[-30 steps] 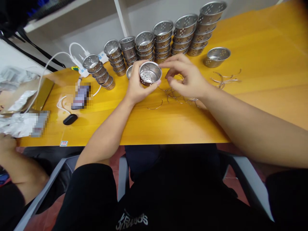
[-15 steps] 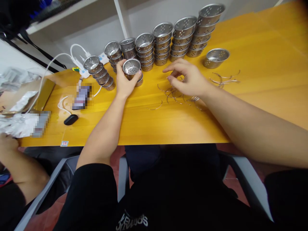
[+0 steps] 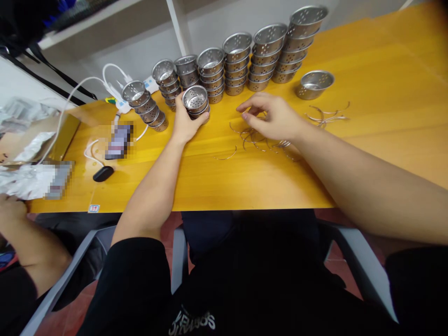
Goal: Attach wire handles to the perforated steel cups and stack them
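Note:
My left hand (image 3: 185, 123) is closed around a small perforated metal cup (image 3: 195, 99), thumb on its near right side. The cup sits in the top of a short stack with another cup (image 3: 203, 112) showing below its rim. My right hand (image 3: 268, 114) hovers over a scatter of thin curved wire pieces (image 3: 252, 136). Its fingers are half bent, with a small gap between the thumb and index fingertips, and I make out nothing held there. Behind my hands runs a row of stacked perforated cups (image 3: 210, 63), growing larger toward the right.
A single larger metal cup (image 3: 315, 85) stands at right, with more curved wires (image 3: 325, 115) before it. Toward the left are a leaning cup stack (image 3: 145, 107), a phone (image 3: 119, 141), a black oval device (image 3: 103, 174) and white cables. Another person's arm (image 3: 31, 247) shows at far left.
My left hand has moved slightly right with the cup, which now sits lower and straighter on the stack. The right index finger has curled nearer the thumb.

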`<action>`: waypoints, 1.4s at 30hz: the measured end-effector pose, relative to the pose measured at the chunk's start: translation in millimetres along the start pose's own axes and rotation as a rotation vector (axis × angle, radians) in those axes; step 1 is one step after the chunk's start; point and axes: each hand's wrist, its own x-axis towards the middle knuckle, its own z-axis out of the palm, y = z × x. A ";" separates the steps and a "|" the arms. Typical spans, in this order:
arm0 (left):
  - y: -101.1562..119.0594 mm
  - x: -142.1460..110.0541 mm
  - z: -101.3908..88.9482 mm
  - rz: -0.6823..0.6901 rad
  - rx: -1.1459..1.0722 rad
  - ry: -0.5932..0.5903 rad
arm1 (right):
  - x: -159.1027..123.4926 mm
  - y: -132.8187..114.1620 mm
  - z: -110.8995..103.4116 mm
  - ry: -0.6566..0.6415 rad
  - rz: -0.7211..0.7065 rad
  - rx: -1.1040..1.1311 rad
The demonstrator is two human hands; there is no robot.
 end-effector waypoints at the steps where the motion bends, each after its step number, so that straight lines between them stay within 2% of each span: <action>1: -4.8 2.2 0.5 -0.016 0.003 0.013 | 0.0 0.5 0.3 -0.006 -0.009 0.000; 6: -14.7 11.3 -3.4 -0.139 0.005 0.136 | 0.8 4.0 0.6 -0.044 -0.061 -0.019; 10: -8.1 12.2 -6.7 -0.163 -0.012 0.177 | 1.2 5.2 0.3 -0.048 -0.036 -0.030; 14: 2.1 11.5 -6.5 -0.248 -0.041 0.239 | 1.1 -0.4 -0.2 -0.075 -0.012 -0.027; 19: 13.4 11.6 -8.7 -0.300 0.095 0.303 | -0.8 -13.9 -2.5 -0.118 0.107 -0.006; 22: 12.9 10.2 -11.4 -0.270 0.177 0.312 | -0.9 -16.4 -2.7 -0.119 0.120 -0.011; 25: 19.4 4.2 -15.8 -0.137 0.343 0.242 | -0.3 -14.2 -2.2 -0.113 0.107 -0.032; 27: 35.6 -2.3 -18.8 -0.024 0.435 0.162 | -0.1 -13.1 -2.4 -0.113 0.110 -0.039; 30: 71.6 -13.1 -17.3 0.097 0.329 0.057 | 0.0 -14.4 -3.1 -0.135 0.113 -0.062; 33: 93.6 -22.1 -2.2 0.207 0.199 -0.089 | 0.4 -18.8 -3.4 -0.149 0.104 -0.071; 35: 88.9 -25.1 13.2 0.253 0.189 -0.250 | 0.7 -22.4 -3.4 -0.151 0.105 -0.063; 37: 70.7 -25.1 27.0 0.249 0.191 -0.338 | 0.9 -26.2 -3.7 -0.162 0.129 -0.058; 39: 47.8 -22.7 34.3 0.169 0.192 -0.351 | 0.8 -29.7 -4.5 -0.181 0.174 -0.062; 42: 24.8 -19.0 32.0 0.003 0.206 -0.319 | 0.4 -33.7 -5.9 -0.195 0.215 -0.073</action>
